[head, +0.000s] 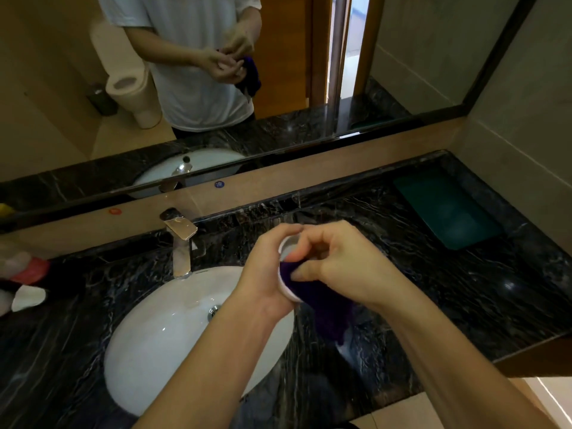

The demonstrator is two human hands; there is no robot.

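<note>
My left hand (266,267) grips a small white cup (289,243), held above the right rim of the white sink (161,339). My right hand (337,261) pinches a dark purple cloth (325,308) and presses it into the cup's mouth. The rest of the cloth hangs down below both hands, over the black marble counter (433,289). Most of the cup is hidden by my fingers.
A chrome faucet (181,239) stands behind the sink. A dark green tray (445,209) lies at the counter's back right. Pink and white items (24,280) sit at the far left. A mirror (216,88) spans the wall and reflects a toilet.
</note>
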